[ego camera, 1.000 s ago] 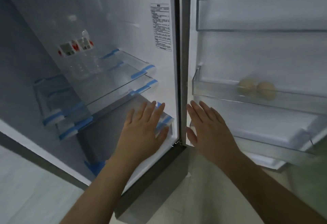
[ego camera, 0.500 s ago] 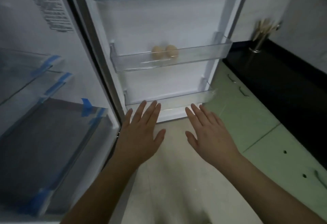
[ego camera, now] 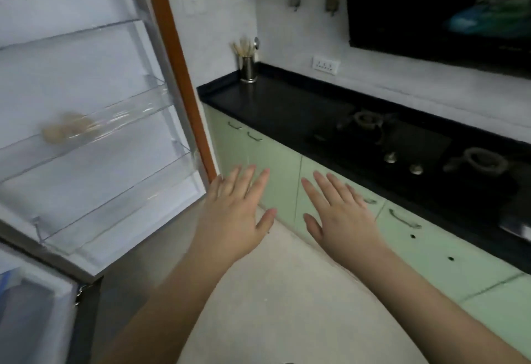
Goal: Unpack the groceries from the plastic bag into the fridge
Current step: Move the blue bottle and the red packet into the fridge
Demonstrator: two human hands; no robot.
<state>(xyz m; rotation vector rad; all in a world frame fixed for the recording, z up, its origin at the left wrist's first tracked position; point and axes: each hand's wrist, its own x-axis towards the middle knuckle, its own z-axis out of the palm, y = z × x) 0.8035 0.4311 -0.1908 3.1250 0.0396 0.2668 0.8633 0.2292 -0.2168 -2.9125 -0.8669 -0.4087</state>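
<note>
The fridge door (ego camera: 94, 99) stands open. Its middle clear bin (ego camera: 120, 122) holds two pale, blurred round items (ego camera: 61, 130); the bin below (ego camera: 123, 205) looks empty. Just right of the door, the left hand (ego camera: 234, 214) and right hand (ego camera: 342, 220) hover flat, fingers spread, holding nothing. Beyond the door, a steel cup (ego camera: 247, 68) of sticks stands on the black bench (ego camera: 301, 110). No plastic bag shows.

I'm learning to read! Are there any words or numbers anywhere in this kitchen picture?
No text can be read here.
Fridge door: no label in view.
Socket plate on the wall: small dark marks, too small to read.
Blue-green thing in the dark panel: too blurred to tell whether it carries words.
</note>
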